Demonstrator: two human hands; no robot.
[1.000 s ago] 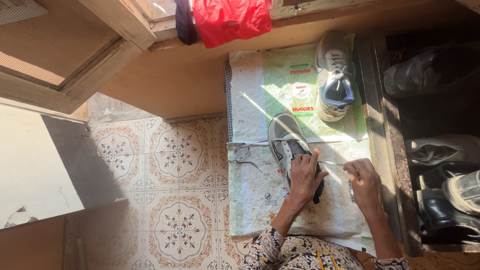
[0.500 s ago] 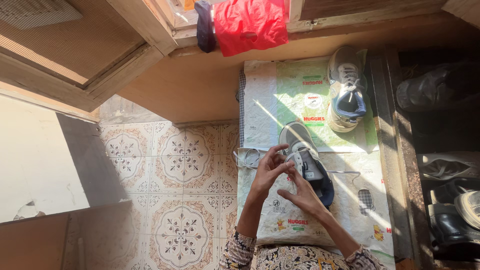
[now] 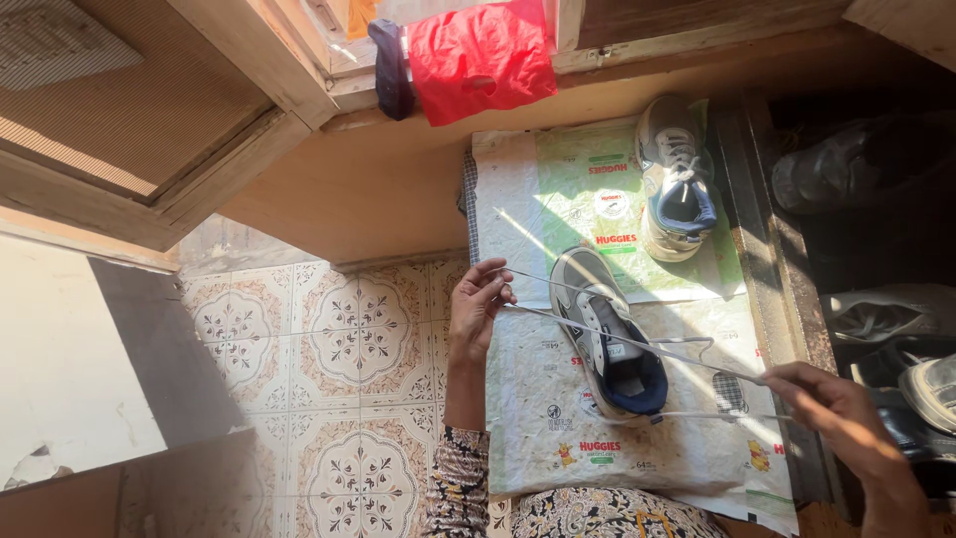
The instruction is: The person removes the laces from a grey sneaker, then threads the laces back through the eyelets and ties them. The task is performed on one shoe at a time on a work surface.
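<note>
A grey and white sneaker with a dark blue lining (image 3: 607,344) lies on its sole on a spread of opened plastic packaging sheets (image 3: 558,438), white and pale green with small printed pictures, and everything else arranges itself around that shoe. A white shoelace (image 3: 637,344) is stretched taut across the top of it. To the left of the sneaker, the left hand (image 3: 476,304) has its fingers curled together and pinched on one end of the lace. To the right of the sneaker and a little nearer the person, the right hand (image 3: 832,403) has thumb and fingertips closed on the other end, with a second strand running back under it toward the shoe's heel.

Beyond the sneaker, farther from the person, its mate (image 3: 675,179) rests on the same sheets, toe pointing away. Left of the sneaker the floor shows patterned tiles (image 3: 339,339) in beige and brown floral medallions, half in sun, half in shade. Beyond the far shoe runs a low wooden ledge (image 3: 398,184), and above it a red plastic bag (image 3: 481,55) and a dark cloth (image 3: 390,70) hang from a wooden frame. Right of the sneaker stands a dark wooden rack (image 3: 772,249) with more shoes (image 3: 866,164) in shadow. The person's patterned sleeve (image 3: 456,483) lies near the bottom edge, below the left hand.
</note>
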